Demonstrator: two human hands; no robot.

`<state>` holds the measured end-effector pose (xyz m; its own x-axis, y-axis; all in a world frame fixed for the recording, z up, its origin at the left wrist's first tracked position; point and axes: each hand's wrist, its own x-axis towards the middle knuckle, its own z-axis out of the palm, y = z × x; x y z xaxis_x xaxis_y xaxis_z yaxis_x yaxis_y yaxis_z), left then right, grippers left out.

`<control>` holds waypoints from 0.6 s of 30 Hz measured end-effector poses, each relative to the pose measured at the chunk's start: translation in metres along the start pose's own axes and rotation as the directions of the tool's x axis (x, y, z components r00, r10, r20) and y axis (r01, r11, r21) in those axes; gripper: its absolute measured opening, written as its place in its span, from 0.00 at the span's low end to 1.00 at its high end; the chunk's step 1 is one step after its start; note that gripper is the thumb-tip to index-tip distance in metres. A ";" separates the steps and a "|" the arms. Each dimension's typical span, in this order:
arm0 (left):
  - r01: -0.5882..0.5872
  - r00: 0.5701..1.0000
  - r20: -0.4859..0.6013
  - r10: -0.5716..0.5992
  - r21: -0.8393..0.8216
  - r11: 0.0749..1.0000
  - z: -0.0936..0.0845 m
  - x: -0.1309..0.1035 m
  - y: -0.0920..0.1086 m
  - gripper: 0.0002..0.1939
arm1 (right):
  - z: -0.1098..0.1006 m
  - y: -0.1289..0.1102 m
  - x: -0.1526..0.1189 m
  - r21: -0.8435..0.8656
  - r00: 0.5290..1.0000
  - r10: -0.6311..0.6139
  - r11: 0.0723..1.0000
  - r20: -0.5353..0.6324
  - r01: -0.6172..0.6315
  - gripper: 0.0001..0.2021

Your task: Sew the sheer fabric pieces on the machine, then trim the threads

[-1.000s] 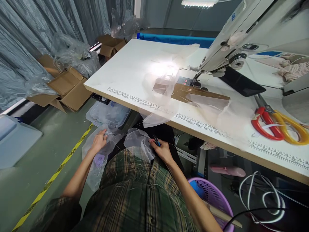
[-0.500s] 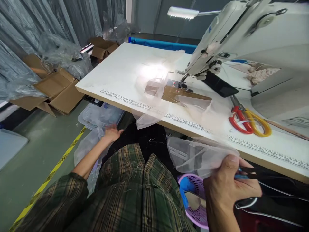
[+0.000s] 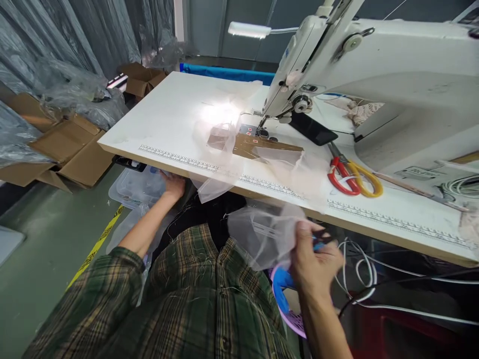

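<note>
My right hand (image 3: 316, 259) pinches the edge of a sheer white fabric (image 3: 258, 234) in front of the table. A small tool with dark ends and a blue part (image 3: 319, 243) also sits in that hand; its kind is not clear. My left hand (image 3: 174, 184) is at the table's front edge, above a clear plastic box (image 3: 136, 187), with its fingers mostly hidden under the edge. More of the sheer fabric lies across the white sewing table (image 3: 157, 119) by the presser foot of the sewing machine (image 3: 295, 70), and a corner hangs over the edge.
Scissors with red and yellow handles (image 3: 355, 179) and a black phone (image 3: 312, 128) lie right of the needle. A purple basket (image 3: 279, 289) stands below my right hand. White cables (image 3: 362, 274) loop under the table. Cardboard boxes (image 3: 67, 149) are at the left.
My left hand has moved up to the table edge, its fingers going out of sight. My right hand still holds the fabric and appears further left as the view shifts right.
</note>
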<state>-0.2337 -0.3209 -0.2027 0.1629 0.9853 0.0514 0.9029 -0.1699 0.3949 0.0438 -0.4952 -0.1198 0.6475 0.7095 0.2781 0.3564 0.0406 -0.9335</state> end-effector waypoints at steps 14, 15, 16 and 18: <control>0.170 0.974 0.179 -0.136 -0.189 0.967 0.021 -0.079 -0.050 0.10 | 0.106 0.040 -0.039 0.033 0.795 0.195 0.965 0.575 -0.261 0.27; 0.210 0.966 0.186 -0.182 -0.145 0.967 0.016 -0.081 -0.060 0.10 | 0.110 0.051 -0.038 0.006 0.778 0.202 0.967 0.595 -0.256 0.26; 0.245 0.955 0.193 -0.224 -0.092 0.965 0.010 -0.083 -0.071 0.10 | 0.112 0.061 -0.038 -0.022 0.766 0.209 0.969 0.608 -0.247 0.25; 0.291 0.940 0.185 -0.288 0.012 0.957 -0.005 -0.089 -0.089 0.13 | 0.114 0.076 -0.039 -0.077 0.752 0.224 0.971 0.620 -0.227 0.24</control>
<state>-0.3305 -0.3939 -0.2381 -0.0337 0.9714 -0.2350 0.9161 0.1240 0.3814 -0.0311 -0.4396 -0.2273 0.1489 0.9788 -0.1409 0.2509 -0.1752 -0.9520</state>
